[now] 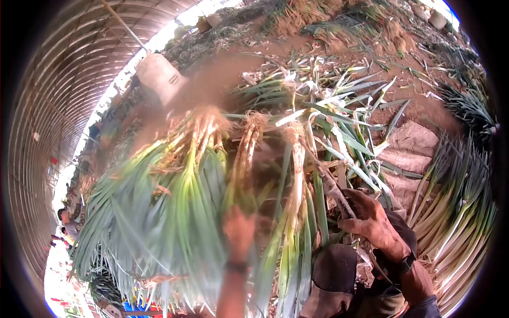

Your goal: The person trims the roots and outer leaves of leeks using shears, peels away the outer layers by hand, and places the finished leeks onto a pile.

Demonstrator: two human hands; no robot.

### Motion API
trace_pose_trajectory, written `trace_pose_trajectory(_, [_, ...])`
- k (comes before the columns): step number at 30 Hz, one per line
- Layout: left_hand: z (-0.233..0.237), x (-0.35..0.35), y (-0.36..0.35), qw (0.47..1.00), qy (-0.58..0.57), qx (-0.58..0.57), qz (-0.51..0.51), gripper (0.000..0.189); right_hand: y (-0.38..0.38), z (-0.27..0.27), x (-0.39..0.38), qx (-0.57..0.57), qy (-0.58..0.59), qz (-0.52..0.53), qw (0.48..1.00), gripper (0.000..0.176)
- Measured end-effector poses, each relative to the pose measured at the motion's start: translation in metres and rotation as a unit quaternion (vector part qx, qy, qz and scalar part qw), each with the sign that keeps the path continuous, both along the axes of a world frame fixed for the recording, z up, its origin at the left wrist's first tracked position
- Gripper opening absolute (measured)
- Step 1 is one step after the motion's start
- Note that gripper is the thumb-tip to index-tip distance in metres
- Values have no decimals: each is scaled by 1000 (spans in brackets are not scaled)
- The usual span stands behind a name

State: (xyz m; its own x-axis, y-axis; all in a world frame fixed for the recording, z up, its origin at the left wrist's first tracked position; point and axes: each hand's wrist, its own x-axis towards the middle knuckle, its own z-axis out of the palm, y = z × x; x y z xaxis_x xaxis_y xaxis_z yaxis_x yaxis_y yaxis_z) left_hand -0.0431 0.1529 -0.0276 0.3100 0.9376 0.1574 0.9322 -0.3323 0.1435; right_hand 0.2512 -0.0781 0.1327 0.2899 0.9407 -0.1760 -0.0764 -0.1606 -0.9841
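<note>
My left hand (238, 230), smeared by motion, is closed around a small bunch of green onions (248, 146), with the roots pointing away from me. To its left lies a large heap of green onions (191, 180), roots at the far end and long leaves towards me. Between my hands more green onions (297, 169) lie lengthwise. My right hand (374, 222) has its fingers wrapped round a thin brown stick (331, 188), which points up and left across the stalks. The stick's lower end is hidden by the hand.
Loose trimmed leaves (350, 124) are strewn ahead. A crumpled sack (411, 151) lies at the right, beside another pile of green onions (456, 206). A full whitish sack (161, 77) stands at the far left. My knee (335, 267) is below. People (66, 220) are in the left distance.
</note>
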Motion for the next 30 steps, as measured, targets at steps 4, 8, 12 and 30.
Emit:
trace_pose_trajectory(4, [-14,1,36,996,20,83,-7,73,10,-12,-4,21,57,27,998,76])
trace_pose_trajectory(8, [-6,13,55,997,65,25,26,80,12,-5,4,-49,142,31,988,71])
trace_pose_trajectory(12, [-8,15,73,998,64,22,21,83,10,-14,9,-51,153,13,987,70])
trace_pose_trajectory(30, [-15,17,52,952,-190,-237,44,47,11,-29,13,-27,120,9,992,59])
